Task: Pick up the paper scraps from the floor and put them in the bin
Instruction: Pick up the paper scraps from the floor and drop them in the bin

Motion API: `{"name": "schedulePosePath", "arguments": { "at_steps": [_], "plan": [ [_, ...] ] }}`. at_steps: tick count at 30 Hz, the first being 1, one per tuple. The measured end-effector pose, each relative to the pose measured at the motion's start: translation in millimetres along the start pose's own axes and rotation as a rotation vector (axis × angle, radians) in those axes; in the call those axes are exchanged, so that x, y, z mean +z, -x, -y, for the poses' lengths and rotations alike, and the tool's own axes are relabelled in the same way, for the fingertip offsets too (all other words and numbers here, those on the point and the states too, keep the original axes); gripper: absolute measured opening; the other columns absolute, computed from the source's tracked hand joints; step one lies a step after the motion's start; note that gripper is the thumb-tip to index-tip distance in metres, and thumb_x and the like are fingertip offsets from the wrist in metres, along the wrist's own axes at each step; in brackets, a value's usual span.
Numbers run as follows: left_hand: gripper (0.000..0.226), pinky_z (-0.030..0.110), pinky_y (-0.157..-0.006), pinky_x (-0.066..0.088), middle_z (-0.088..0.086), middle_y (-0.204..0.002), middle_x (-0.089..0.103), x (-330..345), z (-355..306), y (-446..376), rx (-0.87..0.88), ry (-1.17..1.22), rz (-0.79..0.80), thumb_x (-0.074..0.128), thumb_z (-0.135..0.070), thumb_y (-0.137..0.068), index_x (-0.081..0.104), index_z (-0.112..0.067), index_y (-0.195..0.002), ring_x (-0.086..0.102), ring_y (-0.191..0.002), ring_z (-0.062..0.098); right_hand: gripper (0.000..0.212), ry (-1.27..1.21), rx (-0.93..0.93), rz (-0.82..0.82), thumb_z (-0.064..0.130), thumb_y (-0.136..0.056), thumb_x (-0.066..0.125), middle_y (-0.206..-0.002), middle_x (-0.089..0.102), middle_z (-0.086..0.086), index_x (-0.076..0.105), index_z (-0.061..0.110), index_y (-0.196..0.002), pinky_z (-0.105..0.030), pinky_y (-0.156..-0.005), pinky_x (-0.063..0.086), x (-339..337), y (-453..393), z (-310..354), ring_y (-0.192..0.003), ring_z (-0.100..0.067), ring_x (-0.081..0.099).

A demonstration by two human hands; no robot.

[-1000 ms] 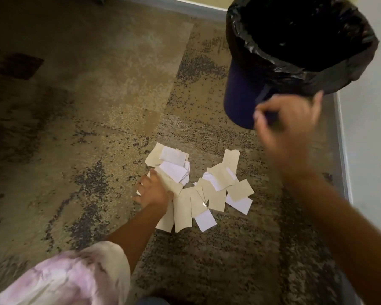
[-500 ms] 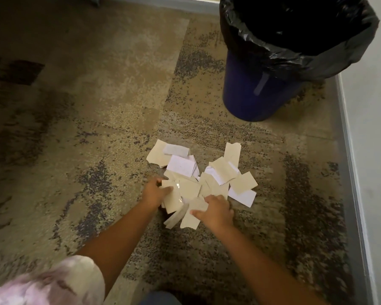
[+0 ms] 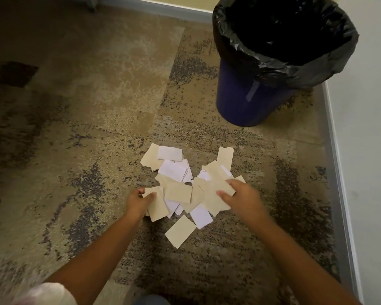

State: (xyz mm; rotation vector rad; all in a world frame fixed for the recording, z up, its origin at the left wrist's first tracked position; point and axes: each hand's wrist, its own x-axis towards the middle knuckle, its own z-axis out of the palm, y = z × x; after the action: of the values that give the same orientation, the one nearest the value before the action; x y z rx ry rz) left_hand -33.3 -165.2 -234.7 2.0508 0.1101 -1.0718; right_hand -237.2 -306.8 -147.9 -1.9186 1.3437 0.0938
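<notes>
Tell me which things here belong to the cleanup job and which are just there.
Part of the job:
paper scraps on the carpet
blue bin with black liner
left hand gripping scraps
right hand on the pile

Just there:
patterned carpet
baseboard
wall
</notes>
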Motion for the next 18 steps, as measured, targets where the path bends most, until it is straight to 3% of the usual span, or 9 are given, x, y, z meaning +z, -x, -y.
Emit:
{"name": "schedulePosePath", "arguments": {
  "at_steps": [3,5,10,11,14,15,16,18],
  "plan": [
    [0.015,0.035,-0.064,0.046,0.024,-0.116,0.057,-6,4,7,-0.026,0.056,0.014,0.055,-0.010,-0.092,0.050,-0.002,-0.104,0.054,-0.096,0.032,0.019,-0.170,-0.091,-0.086,0.030,-0.085,0.065,-0.070,0.069,0.000,0.060,0.032,-0.103,-0.025,-0.057,0.054,-56,19,36,-0.051,-0.003,0.058],
    [0.011,0.032,-0.062,0.045,0.020,-0.108,0.057,-8,8,16,-0.095,0.140,0.056,0.053,-0.009,-0.093,0.049,-0.002,-0.101,0.054,-0.091,0.029,0.014,-0.323,-0.150,-0.159,0.029,-0.085,0.063,-0.058,0.065,0.001,0.058,0.037,-0.095,-0.021,-0.053,0.052,-98,36,62,-0.047,-0.004,0.056],
    [0.010,0.033,-0.060,0.046,0.013,-0.087,0.058,-10,12,43,-0.156,0.309,0.121,0.051,-0.008,-0.094,0.051,-0.008,-0.084,0.056,-0.074,0.024,0.013,-0.488,-0.378,-0.503,0.036,-0.087,0.061,-0.078,0.069,0.010,0.060,0.029,-0.098,-0.021,-0.062,0.053,-207,19,115,-0.059,-0.001,0.059],
    [0.012,0.034,-0.062,0.046,0.012,-0.085,0.058,-9,11,48,-0.159,0.324,0.131,0.051,-0.008,-0.094,0.050,-0.009,-0.082,0.056,-0.074,0.024,0.020,-0.506,-0.404,-0.535,0.043,-0.083,0.064,-0.075,0.068,0.015,0.058,0.027,-0.093,-0.021,-0.062,0.052,-227,9,124,-0.057,0.002,0.057],
    [0.013,0.035,-0.064,0.047,0.013,-0.086,0.058,-13,-3,58,-0.141,0.330,0.158,0.051,-0.007,-0.094,0.050,-0.010,-0.082,0.056,-0.074,0.024,0.089,-0.379,-0.462,-0.491,0.081,-0.039,0.066,-0.074,0.054,0.016,0.049,0.021,-0.101,-0.009,-0.061,0.046,-276,-31,125,-0.053,0.009,0.055],
    [0.012,0.035,-0.064,0.047,0.012,-0.086,0.058,-16,-11,60,-0.120,0.327,0.160,0.050,-0.007,-0.094,0.050,-0.010,-0.082,0.056,-0.074,0.024,0.091,-0.302,-0.460,-0.501,0.081,-0.040,0.066,-0.079,0.051,0.013,0.050,0.019,-0.105,-0.008,-0.061,0.047,-284,-39,122,-0.055,0.012,0.056],
    [0.012,0.035,-0.063,0.047,0.012,-0.086,0.058,-20,-21,61,-0.094,0.333,0.160,0.050,-0.006,-0.094,0.051,-0.010,-0.083,0.056,-0.074,0.024,0.071,-0.260,-0.443,-0.528,0.072,-0.053,0.063,-0.082,0.051,0.011,0.052,0.023,-0.103,-0.013,-0.065,0.051,-285,-45,120,-0.059,0.010,0.057],
    [0.010,0.035,-0.061,0.046,0.010,-0.086,0.059,-28,-44,63,-0.034,0.324,0.166,0.050,-0.005,-0.094,0.052,-0.010,-0.085,0.057,-0.075,0.023,0.023,-0.274,-0.459,-0.768,0.053,-0.070,0.053,-0.087,0.053,0.014,0.049,0.036,-0.085,-0.033,-0.078,0.055,-276,-47,117,-0.074,-0.005,0.059]
  ]
}}
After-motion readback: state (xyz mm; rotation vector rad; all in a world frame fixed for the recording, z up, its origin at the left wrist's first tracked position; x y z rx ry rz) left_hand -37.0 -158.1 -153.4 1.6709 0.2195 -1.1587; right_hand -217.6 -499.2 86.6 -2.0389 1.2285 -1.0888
